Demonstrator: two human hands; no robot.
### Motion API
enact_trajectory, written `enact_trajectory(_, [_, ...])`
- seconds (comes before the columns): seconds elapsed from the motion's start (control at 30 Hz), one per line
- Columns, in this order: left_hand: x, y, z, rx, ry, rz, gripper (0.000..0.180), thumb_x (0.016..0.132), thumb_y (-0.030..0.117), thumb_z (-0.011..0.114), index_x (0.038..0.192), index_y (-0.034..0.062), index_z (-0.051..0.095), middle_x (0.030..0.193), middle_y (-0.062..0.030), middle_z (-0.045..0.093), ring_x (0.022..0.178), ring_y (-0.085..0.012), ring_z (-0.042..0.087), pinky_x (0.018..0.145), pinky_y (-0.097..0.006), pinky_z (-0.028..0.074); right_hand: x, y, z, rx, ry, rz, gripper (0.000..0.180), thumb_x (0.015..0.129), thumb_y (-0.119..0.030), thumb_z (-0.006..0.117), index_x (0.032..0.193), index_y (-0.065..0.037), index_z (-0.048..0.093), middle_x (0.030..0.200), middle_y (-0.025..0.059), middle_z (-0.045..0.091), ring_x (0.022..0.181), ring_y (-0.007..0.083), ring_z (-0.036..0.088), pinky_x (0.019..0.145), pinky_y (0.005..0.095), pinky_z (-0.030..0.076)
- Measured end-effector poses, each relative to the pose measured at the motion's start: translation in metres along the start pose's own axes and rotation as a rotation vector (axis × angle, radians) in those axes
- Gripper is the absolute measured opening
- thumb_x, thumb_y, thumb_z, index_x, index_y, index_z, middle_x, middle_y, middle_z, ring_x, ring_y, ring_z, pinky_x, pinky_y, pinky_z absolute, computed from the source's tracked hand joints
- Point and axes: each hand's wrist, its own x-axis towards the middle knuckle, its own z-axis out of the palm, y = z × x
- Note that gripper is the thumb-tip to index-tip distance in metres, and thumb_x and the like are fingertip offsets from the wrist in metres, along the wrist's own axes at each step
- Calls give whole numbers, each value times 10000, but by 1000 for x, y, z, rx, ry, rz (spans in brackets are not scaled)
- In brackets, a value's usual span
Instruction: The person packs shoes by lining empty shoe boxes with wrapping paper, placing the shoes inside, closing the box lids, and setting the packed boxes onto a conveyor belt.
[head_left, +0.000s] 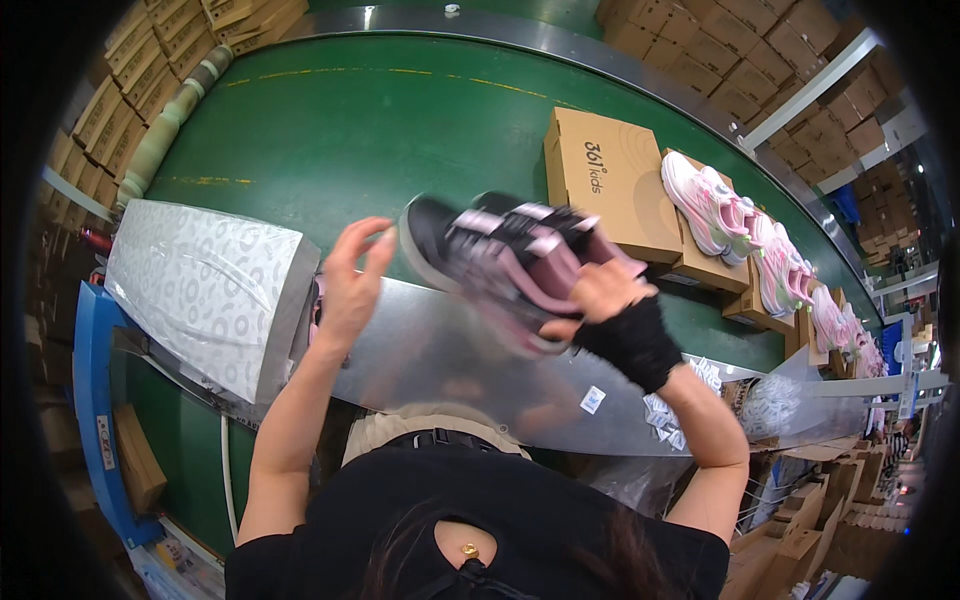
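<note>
Around the centre of the frame, a pair of black-and-pink shoes [485,255] hangs above the steel table [430,350] and the near edge of the green belt [370,130]. Their long axis slants, toes toward the upper left, heels toward the lower right. The right hand [603,297] has them by the heel end, its fingers bent in around the collars. The left hand [355,285] is nearer the toes: they lie just right of its fingertips, seemingly with a slim gap between (depth is hard to judge from above). That hand is empty, its fingers loosely curved and parted.

Motion blurs the shoes, so straps and lower edges smear; the far shoe is partly covered by the near one, and the right fingertips' exact hold cannot be told. Behind the left wrist, beside the patterned paper stack [205,290], a pinkish thing [318,303] is mostly hidden.
</note>
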Motion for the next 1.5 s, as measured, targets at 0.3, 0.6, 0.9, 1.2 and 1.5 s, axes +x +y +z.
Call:
enact_trajectory(0.3, [-28, -55, 101, 253, -767, -76, 479, 816, 429, 484, 808, -39, 589, 808, -215, 581, 778, -359, 561, 699, -398, 440, -44, -28, 94, 402, -256, -221, 319, 596, -283, 694, 700, -34, 523, 819, 147, 525, 741, 289, 532, 625, 372, 466])
enact_trajectory(0.6, [-33, -45, 111, 415, -806, 44, 529, 787, 478, 506, 697, -33, 607, 660, -191, 569, 636, -345, 554, 596, -404, 434, 17, 109, 139, -236, -278, 585, 707, 649, -74, 611, 1285, -86, 305, 1338, 175, 287, 1238, 329, 273, 951, 507, 262])
enact_trajectory(0.9, [-23, -40, 115, 481, -422, 260, 679, 803, 448, 508, 1300, 41, 286, 1247, -261, 350, 1099, -409, 400, 904, -440, 342, 10, 44, 91, 366, 466, 523, 629, 622, -8, 586, 1221, -41, 395, 1218, 161, 436, 1148, 288, 410, 942, 400, 311])
enact_trajectory(1.2, [-4, -110, 76, 806, -555, 329, 418, 751, 453, 549, 771, 40, 613, 753, -110, 604, 836, -256, 556, 769, -395, 379, -163, 114, 107, 2019, 574, 908, 363, 758, -180, 596, 1098, -83, 516, 1116, 116, 513, 982, 284, 519, 803, 465, 423])
enact_trajectory(1.5, [-34, -89, 19, 457, -201, 443, 237, 734, 180, 633, 883, 8, 564, 958, -143, 537, 955, -284, 507, 826, -385, 385, -220, -45, 185, 115, 119, 1103, 288, 783, -168, 535, 1034, -28, 527, 963, 154, 489, 828, 306, 533, 749, 359, 431])
